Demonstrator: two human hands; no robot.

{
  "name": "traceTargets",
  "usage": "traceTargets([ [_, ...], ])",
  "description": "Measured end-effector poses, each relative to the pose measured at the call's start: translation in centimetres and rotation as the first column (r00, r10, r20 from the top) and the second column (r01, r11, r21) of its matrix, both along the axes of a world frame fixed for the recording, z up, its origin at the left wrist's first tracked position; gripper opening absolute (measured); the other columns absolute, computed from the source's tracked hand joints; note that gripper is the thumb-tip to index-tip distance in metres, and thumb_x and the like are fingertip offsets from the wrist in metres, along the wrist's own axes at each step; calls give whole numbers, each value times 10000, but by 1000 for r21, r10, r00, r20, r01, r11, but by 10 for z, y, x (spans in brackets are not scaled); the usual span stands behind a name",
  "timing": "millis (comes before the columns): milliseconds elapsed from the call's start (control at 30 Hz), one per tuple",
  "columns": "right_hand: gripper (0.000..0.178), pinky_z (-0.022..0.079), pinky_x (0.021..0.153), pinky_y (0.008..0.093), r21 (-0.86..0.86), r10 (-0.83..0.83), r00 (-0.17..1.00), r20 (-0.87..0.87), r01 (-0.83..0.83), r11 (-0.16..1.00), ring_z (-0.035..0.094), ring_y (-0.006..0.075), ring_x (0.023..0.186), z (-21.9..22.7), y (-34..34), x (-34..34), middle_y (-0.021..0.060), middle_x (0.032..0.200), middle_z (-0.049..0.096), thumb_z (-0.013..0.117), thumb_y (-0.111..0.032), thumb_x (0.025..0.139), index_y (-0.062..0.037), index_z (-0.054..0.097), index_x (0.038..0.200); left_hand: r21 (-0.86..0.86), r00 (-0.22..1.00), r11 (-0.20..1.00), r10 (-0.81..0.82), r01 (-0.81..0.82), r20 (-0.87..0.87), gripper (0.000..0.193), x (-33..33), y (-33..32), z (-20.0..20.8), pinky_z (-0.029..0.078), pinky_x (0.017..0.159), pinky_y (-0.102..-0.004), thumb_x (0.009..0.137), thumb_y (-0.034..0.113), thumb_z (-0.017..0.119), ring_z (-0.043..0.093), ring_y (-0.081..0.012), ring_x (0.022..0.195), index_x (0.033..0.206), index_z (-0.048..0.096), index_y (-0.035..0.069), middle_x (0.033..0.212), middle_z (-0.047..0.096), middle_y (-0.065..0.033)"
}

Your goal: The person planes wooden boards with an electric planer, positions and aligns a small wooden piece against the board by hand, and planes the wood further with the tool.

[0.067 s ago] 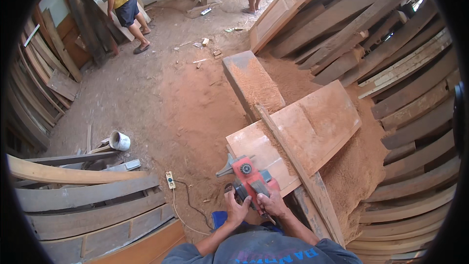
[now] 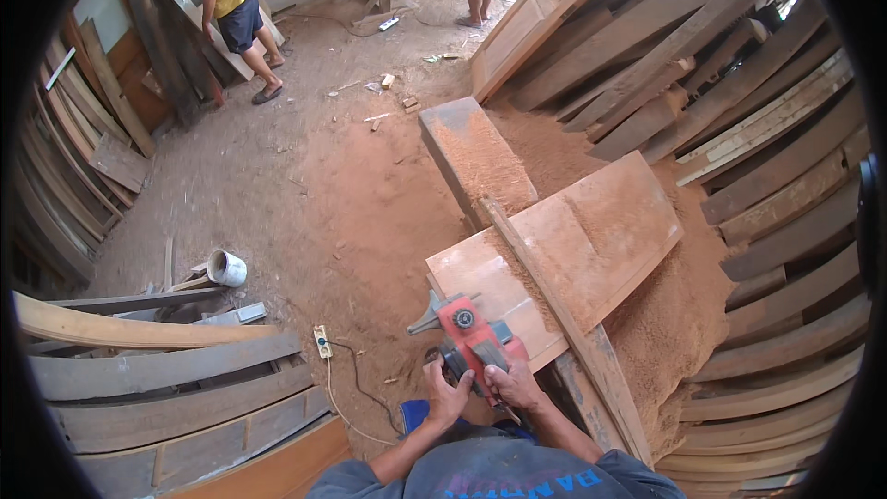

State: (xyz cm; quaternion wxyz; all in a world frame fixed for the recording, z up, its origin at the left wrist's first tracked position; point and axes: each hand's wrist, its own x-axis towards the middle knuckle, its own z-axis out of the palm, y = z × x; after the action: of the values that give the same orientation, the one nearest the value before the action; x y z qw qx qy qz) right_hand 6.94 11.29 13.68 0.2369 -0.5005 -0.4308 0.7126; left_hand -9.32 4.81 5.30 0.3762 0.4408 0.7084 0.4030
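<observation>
Both my hands are on a red electric hand planer (image 2: 459,317) with a round dark dial and a grey chute. My left hand (image 2: 448,392) is curled around its dark part at the near left. The fingers of my right hand (image 2: 514,383) wrap its rear grip. The planer lies over the near left corner of a wooden panel (image 2: 610,231), which is strewn with reddish shavings. Across the panel runs a long narrow wooden strip (image 2: 554,305). The planer's sole and the undersides of my fingers are hidden.
A thick timber block (image 2: 480,152) lies beyond the panel amid sawdust. Planks (image 2: 795,314) line the right; more boards (image 2: 176,360) lie at the left near a white bucket (image 2: 227,268). A power socket (image 2: 321,341) with cords sits on the floor. Two people (image 2: 231,0) stand far off.
</observation>
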Motion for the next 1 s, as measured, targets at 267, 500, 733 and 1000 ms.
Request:
traceTargets([
  [267, 241, 443, 415, 296, 29, 11, 1000, -28, -10, 1000, 535, 117, 471, 9, 1, 2, 29, 716, 558, 555, -267, 1069, -30, 545, 1110, 11, 998, 999, 36, -36, -50, 704, 4, 2, -17, 477, 980, -460, 855, 350, 836, 571, -382, 1113, 1335, 515, -52, 1205, 529, -234],
  [500, 343, 459, 451, 257, 116, 109, 994, 22, -111, 987, 572, 105, 566, 2, 0, 6, 38, 744, 608, 497, -369, 1085, -43, 588, 1031, 5, 996, 996, 84, -84, -17, 697, 4, 1, -21, 483, 975, -464, 859, 328, 831, 575, -385, 1112, 1349, 509, -48, 1197, 527, -226],
  [733, 351, 453, 418, 255, 184, 89, 996, 27, -93, 979, 578, 102, 552, 11, -6, 5, 44, 752, 624, 451, -365, 1095, -41, 574, 1039, -46, 993, 998, 45, -50, -114, 706, 4, 0, -6, 484, 957, -478, 867, 361, 810, 578, -406, 1105, 1361, 514, -47, 1191, 539, -250],
  [1000, 238, 477, 488, 294, 148, 18, 986, 164, -42, 988, 571, 91, 572, -8, -9, -2, 18, 760, 617, 513, -252, 1067, -63, 604, 1178, 47, 986, 998, 36, -29, -162, 682, 4, -5, -16, 471, 992, -499, 882, 388, 793, 577, -423, 1133, 1345, 530, -38, 1226, 556, -257],
])
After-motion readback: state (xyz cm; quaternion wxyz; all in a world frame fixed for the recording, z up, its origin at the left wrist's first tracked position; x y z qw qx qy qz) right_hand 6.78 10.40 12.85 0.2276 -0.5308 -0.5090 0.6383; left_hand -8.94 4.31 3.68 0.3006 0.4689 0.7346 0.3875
